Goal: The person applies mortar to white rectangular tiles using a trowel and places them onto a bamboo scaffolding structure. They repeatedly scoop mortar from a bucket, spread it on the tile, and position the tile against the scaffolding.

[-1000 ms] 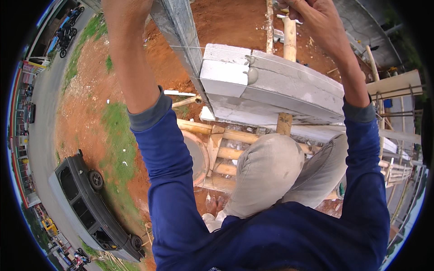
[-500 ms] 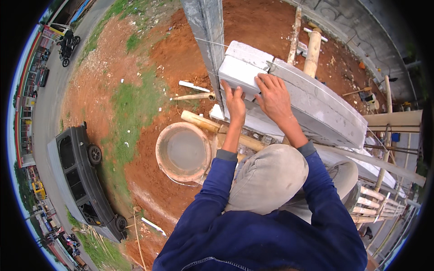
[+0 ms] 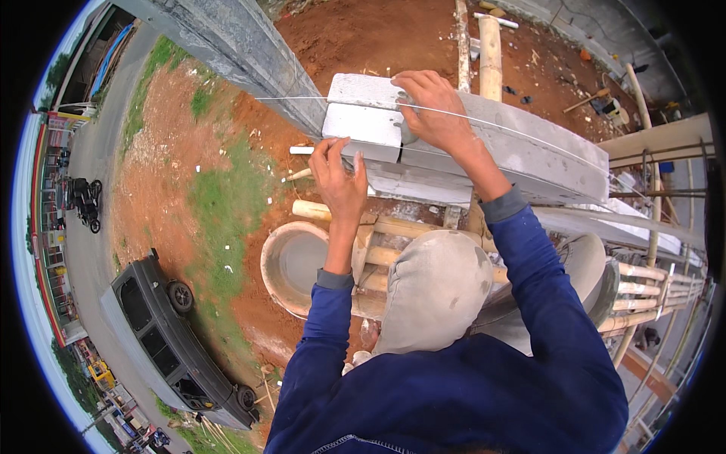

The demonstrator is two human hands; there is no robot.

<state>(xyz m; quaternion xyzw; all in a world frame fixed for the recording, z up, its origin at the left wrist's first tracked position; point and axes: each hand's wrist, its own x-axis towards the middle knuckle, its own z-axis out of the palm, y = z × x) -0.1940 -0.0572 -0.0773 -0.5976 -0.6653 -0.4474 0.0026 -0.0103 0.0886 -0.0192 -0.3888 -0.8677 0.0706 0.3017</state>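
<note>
A short pale block (image 3: 361,125) lies at the left end of a low wall, beside a grey column (image 3: 246,64). Another pale piece (image 3: 364,89) sits along its far side. My left hand (image 3: 338,180) is at the short block's near left corner, fingertips against its edge and thumb apart. Fingers bent and spread, my right hand (image 3: 439,113) reaches over the joint at the blocks' right end, beside the long grey wall (image 3: 529,144). A taut string (image 3: 499,125) runs above the blocks. Neither hand is closed around anything.
A round tub (image 3: 272,265) with grey contents stands left of my knee (image 3: 439,287). Bamboo poles (image 3: 386,227) form a platform below the wall. Red soil and grass spread to the left, with a parked dark vehicle (image 3: 162,340). A bamboo railing (image 3: 643,284) is at right.
My view has shifted, so the column leans more. My right hand has moved farther over the blocks' right end; my left hand has drawn back to the near left corner.
</note>
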